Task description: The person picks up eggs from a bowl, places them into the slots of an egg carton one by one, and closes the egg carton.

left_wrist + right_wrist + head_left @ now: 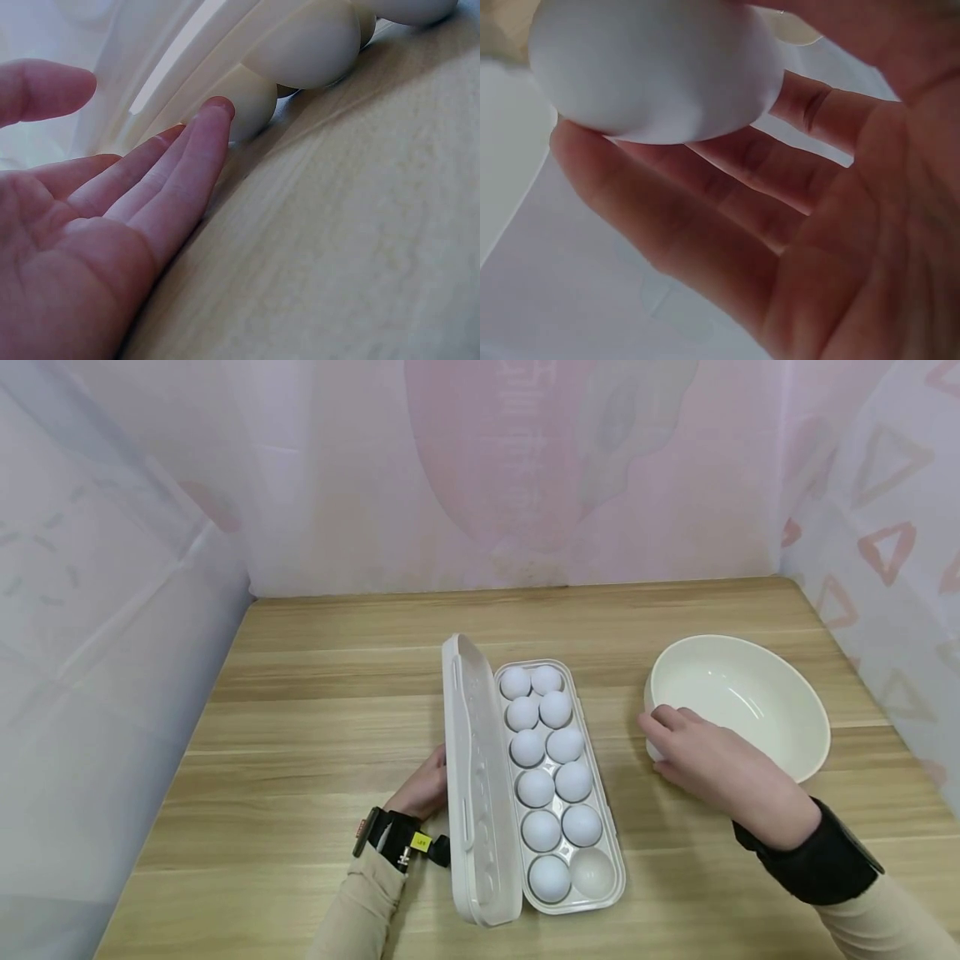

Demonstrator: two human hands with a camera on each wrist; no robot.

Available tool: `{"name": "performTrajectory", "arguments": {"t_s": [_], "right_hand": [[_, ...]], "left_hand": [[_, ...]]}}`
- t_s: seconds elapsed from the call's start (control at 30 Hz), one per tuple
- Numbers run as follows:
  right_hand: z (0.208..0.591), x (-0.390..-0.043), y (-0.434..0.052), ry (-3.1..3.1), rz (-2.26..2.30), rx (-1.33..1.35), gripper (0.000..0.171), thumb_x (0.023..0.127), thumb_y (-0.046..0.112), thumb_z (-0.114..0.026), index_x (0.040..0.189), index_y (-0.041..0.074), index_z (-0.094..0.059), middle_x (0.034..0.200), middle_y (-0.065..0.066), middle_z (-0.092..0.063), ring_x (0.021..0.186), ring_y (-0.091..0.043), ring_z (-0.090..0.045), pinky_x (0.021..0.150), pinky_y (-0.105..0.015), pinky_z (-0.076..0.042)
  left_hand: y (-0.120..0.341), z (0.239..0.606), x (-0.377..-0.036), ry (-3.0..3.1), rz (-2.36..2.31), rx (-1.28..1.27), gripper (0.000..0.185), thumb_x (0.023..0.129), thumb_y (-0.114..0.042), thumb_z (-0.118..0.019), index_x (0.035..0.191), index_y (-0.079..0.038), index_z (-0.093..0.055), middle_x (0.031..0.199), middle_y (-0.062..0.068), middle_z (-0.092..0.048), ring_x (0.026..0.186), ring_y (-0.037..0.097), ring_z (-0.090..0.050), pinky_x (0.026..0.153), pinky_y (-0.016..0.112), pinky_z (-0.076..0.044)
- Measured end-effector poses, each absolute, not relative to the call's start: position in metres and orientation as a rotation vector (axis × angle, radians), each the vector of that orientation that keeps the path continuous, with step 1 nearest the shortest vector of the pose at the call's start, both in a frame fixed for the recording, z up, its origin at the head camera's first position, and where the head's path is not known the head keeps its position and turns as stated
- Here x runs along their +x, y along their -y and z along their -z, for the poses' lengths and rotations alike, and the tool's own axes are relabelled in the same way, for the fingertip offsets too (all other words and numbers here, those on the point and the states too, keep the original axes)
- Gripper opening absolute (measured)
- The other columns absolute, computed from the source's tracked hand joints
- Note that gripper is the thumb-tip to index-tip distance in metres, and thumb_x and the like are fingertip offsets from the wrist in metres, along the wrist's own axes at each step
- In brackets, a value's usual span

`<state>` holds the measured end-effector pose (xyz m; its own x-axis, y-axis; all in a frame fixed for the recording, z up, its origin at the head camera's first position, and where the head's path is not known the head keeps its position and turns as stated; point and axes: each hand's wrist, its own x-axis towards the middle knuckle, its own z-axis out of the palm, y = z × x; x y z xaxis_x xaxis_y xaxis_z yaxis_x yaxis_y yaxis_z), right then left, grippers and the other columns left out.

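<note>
My right hand (pixel 708 752) holds a white egg (pixel 656 67) between thumb and curled fingers, at the left rim of a cream bowl (pixel 750 693). In the head view the hand hides most of that egg. An open egg carton (pixel 587 906) stands at the middle of the table, its lid (pixel 457 777) raised on the left. White eggs (pixel 536 787) fill the cups except the front right one. My left hand (pixel 422 787) is at the outer side of the lid. The left wrist view shows its fingers (pixel 180 172) extended, fingertips right at the carton's underside.
The wooden table (pixel 315 710) carries the carton and the bowl. Printed cloth walls (pixel 337 485) rise behind it and along its left and right sides. Inside the bowl only its smooth floor shows.
</note>
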<state>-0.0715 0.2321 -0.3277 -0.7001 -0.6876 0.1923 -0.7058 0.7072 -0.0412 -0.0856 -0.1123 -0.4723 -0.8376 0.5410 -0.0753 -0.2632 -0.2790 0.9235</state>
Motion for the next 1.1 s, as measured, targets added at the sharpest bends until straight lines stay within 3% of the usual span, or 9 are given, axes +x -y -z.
{"name": "performTrajectory", "arguments": {"t_s": [0.6,1.1], "right_hand": [[0.349,-0.05,-0.221,2.747,-0.352,1.158,0.045,0.063,-0.005,-0.079,0.094,0.007,-0.048,0.086,-0.002,-0.047,0.071,-0.017,-0.047,0.056,-0.028,-0.044],[0.348,-0.031,-0.21,2.696,-0.333,1.246,0.045,0.064,-0.002,-0.08,0.097,0.007,-0.051,0.091,-0.003,-0.052,0.076,-0.018,-0.052,0.057,-0.028,-0.046]], "left_hand": [[0.111,0.476,-0.085,-1.477,-2.178,0.369,0.023,0.097,-0.001,-0.041,0.105,-0.014,-0.059,0.094,0.001,-0.057,0.09,0.013,-0.055,0.081,0.027,-0.046],[0.11,0.474,-0.084,-1.486,-2.171,0.354,0.023,0.098,0.0,-0.041,0.106,-0.014,-0.058,0.096,0.001,-0.057,0.092,0.012,-0.055,0.082,0.027,-0.046]]}}
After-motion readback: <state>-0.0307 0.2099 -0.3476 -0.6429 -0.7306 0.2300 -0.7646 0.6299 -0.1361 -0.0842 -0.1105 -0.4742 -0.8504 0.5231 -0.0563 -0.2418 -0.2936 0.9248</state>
